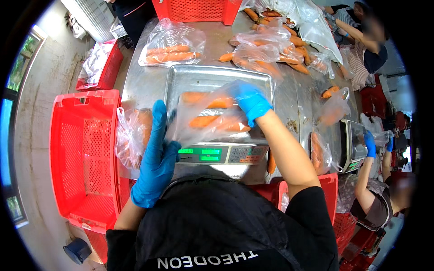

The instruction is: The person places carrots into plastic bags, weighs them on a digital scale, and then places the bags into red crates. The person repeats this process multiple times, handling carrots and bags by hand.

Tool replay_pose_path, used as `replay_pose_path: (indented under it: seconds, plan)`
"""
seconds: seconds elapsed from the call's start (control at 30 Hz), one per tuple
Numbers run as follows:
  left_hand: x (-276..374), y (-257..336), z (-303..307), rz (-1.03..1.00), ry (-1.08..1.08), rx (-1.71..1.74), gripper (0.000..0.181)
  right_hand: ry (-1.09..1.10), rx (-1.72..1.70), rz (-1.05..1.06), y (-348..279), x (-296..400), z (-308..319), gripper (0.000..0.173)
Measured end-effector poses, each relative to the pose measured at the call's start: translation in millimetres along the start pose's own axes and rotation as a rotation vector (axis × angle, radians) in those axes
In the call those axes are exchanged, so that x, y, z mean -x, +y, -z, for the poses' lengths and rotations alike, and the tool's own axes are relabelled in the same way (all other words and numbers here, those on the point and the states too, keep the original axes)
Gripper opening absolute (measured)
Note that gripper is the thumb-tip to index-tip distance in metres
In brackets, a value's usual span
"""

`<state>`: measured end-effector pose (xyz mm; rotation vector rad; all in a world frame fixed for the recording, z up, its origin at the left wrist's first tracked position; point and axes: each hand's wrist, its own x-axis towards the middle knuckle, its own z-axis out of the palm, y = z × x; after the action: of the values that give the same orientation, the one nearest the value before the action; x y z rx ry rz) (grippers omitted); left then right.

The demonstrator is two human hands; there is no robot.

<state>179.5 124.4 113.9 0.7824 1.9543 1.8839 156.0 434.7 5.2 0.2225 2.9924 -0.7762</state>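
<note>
Both my hands wear blue gloves. A clear plastic bag with several carrots (203, 121) lies on the steel pan of a digital scale (220, 70). My right hand (249, 98) is over the bag's right end, its fingers blurred against the film. At the bag's left end is my left hand (157, 154), upright, with the thumb close to the plastic; whether it grips the film cannot be told. A knotted bag of carrots (130, 139) rests left of the scale, beside my left hand. The scale's lit display (203, 154) faces me.
Red plastic crates stand at the left (84, 155) and far side (195, 10). Bagged carrots (171, 56) lie behind the scale, with a carrot heap (291, 44) further right. A second scale (352, 145) stands at right near a co-worker's gloved hands (370, 144). Other people are beyond the table.
</note>
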Motion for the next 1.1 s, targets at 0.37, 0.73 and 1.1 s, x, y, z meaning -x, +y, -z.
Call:
replay_pose_path:
  seconds: [0.37,0.73,1.1]
  plan:
    - [-25.3,-3.1,20.2,0.086,0.074,-0.028,0.075,-0.097,0.568,0.345,-78.3,108.7,98.3,0.04]
    - [-31.3,90.0,3.3,0.255,-0.096,0.127,0.022,0.614,0.601,0.555,-129.3,140.7,183.7,0.035]
    - [-77.1,38.6,-42.5,0.167,-0.283,0.821,0.041,0.169,-0.918,-0.003,-173.4,111.2,100.8,0.06]
